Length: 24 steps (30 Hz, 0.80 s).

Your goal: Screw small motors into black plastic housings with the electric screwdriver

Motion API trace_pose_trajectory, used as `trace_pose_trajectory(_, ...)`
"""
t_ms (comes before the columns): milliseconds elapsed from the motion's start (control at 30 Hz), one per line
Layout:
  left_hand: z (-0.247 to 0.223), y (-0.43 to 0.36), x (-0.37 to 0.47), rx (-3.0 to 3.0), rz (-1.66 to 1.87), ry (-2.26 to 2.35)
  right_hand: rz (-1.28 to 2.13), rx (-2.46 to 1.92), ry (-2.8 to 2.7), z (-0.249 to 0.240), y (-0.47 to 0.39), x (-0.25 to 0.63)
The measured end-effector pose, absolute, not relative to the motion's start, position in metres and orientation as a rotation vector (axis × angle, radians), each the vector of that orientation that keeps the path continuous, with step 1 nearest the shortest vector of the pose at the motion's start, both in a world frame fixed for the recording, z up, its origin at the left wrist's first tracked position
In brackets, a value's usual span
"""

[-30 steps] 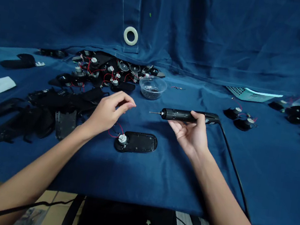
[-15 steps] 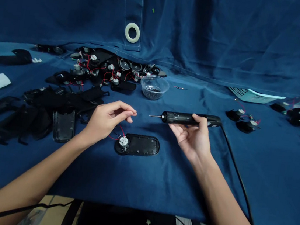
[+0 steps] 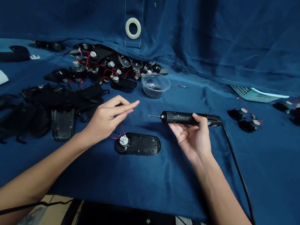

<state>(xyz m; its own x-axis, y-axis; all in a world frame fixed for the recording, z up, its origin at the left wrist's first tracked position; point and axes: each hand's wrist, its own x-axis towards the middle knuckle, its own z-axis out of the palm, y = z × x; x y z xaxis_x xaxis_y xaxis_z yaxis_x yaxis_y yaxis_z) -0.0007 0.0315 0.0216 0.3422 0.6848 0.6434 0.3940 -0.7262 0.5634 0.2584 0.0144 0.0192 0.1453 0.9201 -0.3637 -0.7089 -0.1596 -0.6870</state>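
Observation:
My right hand [image 3: 193,139] grips a black corded electric screwdriver [image 3: 188,119], held level with its thin bit pointing left. My left hand [image 3: 112,116] hovers in front of the bit tip with a small gap between. Its fingers are stretched out, the thumb a little apart, and nothing shows in them. Below, between my hands, a black oblong plastic housing [image 3: 145,145] lies inside up on the cloth. At its left end sits a round silver motor [image 3: 123,141] with red wires. Behind my hands stands a clear plastic bowl [image 3: 155,85] of small dark pieces, probably screws.
Black shells and covers [image 3: 57,99] lie heaped at left, with wired motor assemblies [image 3: 114,66] behind them. A turquoise basket [image 3: 258,95] stands back right, near more wired black parts [image 3: 249,122]. The screwdriver's cord [image 3: 238,169] runs over the front edge. A blue curtain hangs behind.
My left hand's fingers have straightened from a pinch and reach up slightly. The screwdriver in my right hand stays almost still. The view has shifted slightly.

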Motion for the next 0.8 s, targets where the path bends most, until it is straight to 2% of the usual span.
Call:
trace_pose_trajectory(300,0.019,0.028,0.002,2.039,1.411,1.211,1.479,-0.961,-0.297,0.019,0.014,0.256)
trace_pose_trajectory(533,0.025,0.022,0.008,2.31,1.475,1.047,1.508,-0.961,-0.303,0.019,0.012,0.255)
trace_pose_trajectory(800,0.022,0.01,0.018,2.098,1.484,1.054,1.556,-0.93,-0.288,0.019,0.007,0.25)
